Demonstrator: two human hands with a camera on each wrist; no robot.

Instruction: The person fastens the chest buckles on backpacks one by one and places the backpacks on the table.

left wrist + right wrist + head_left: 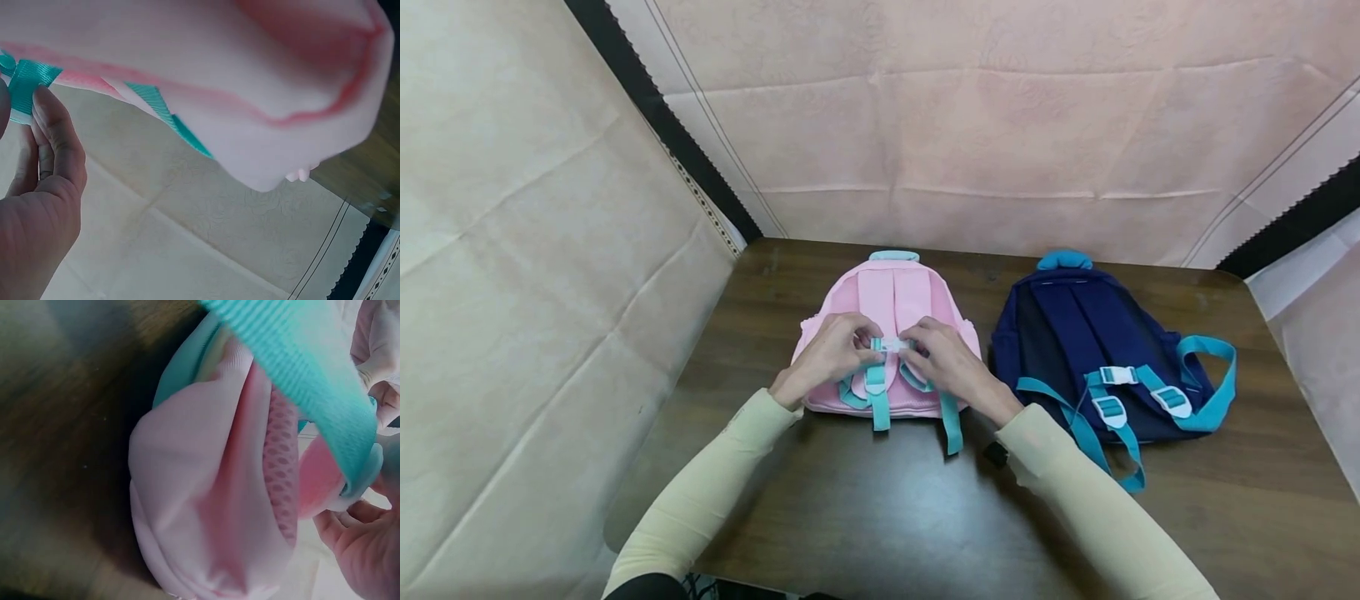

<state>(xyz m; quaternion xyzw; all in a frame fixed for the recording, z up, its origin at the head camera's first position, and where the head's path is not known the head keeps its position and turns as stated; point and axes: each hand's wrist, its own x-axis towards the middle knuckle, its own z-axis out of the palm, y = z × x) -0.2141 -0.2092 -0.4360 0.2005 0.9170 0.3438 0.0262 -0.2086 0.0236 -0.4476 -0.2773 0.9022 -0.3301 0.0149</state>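
Observation:
A small pink backpack (913, 292) with teal straps stands on the table, its strap side facing me. Across its front runs a pale buckle (892, 344), which I hold between both hands. The left hand (835, 350) pinches the teal webbing at the buckle's left end; in the left wrist view its fingertips press on the teal strap (31, 87). At the other end, the right hand (951, 358) pinches the buckle with thumb and fingers. Whether the buckle's halves are joined cannot be told. A wide teal strap (300, 369) crosses the right wrist view, partly covering the pink bag.
To the right stands a navy backpack (1022, 333) with blue straps, a white chest buckle (1118, 375) and white strap adjusters (1172, 402). Both bags are on a dark wooden table (880, 508). Pale cloth (1000, 133) hangs behind the table and at its sides.

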